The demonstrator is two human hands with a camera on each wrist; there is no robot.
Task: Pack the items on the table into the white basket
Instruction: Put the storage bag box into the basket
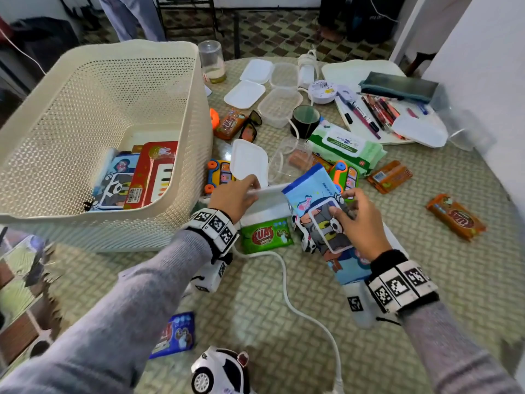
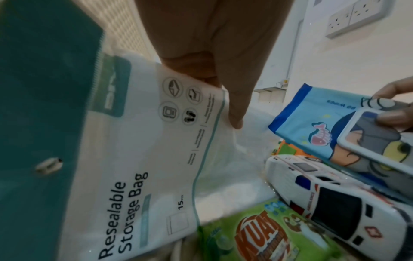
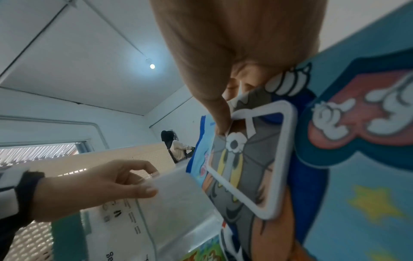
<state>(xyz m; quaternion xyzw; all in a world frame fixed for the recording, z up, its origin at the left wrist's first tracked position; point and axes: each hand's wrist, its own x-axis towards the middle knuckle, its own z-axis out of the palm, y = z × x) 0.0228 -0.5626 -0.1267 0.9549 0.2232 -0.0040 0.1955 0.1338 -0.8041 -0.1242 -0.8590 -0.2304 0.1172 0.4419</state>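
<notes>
The white basket (image 1: 99,109) stands at the table's left and holds a red toy piano box (image 1: 153,172) and a blue cartoon pack. Just right of it, my left hand (image 1: 250,189) pinches the top edge of a white resealable storage bag pack (image 1: 267,203) (image 2: 145,159), lifted upright. My right hand (image 1: 341,206) grips a blue cartoon wipes pack (image 1: 321,223) (image 3: 357,159), thumb on its white lid frame, tilted above the table. A toy ambulance (image 2: 335,203) and a green soap pack (image 1: 267,236) lie under them.
Many items crowd the far table: a green wipes pack (image 1: 346,146), orange soap bars (image 1: 454,216), clear containers (image 1: 279,106), a tape roll (image 1: 305,120), pens on a tray. A white cable (image 1: 287,294) runs toward me. A white toy car (image 1: 218,371) sits at the front edge.
</notes>
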